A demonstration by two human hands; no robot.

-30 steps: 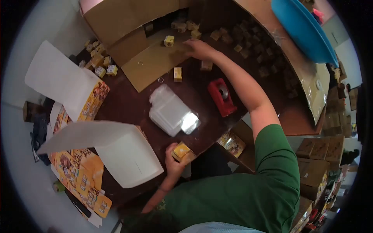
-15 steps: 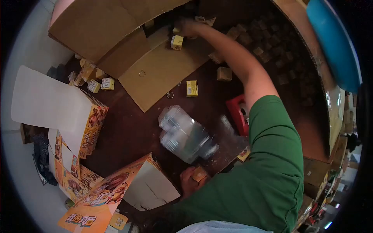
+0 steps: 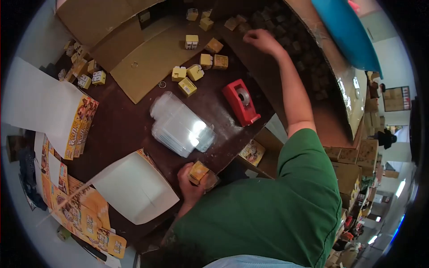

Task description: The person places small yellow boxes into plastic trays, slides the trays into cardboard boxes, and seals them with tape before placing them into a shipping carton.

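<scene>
My left hand (image 3: 188,185) is closed around a small yellow-brown box (image 3: 198,171), near the table's front edge. Against that box is a clear plastic case (image 3: 212,181). Over the edge of the large carton of small boxes, my right hand (image 3: 264,41) has its fingers curled together; anything inside them is hidden. Several small yellow boxes (image 3: 195,72) lie loose between the cardboard flap and a red tape dispenser (image 3: 241,102). A stack of clear plastic packaging (image 3: 178,125) rests mid-table, beyond my left hand.
An open white-lined display box (image 3: 136,187) stands at the near left. Printed orange cartons (image 3: 82,127) stand farther left. A cardboard flap (image 3: 147,58) covers the back of the table. The deep carton (image 3: 308,67) and a blue basin (image 3: 351,35) are at the right.
My right hand has moved right, away from the flap. More small yellow boxes now show on the table. The view has shifted, and the tape dispenser is fully visible.
</scene>
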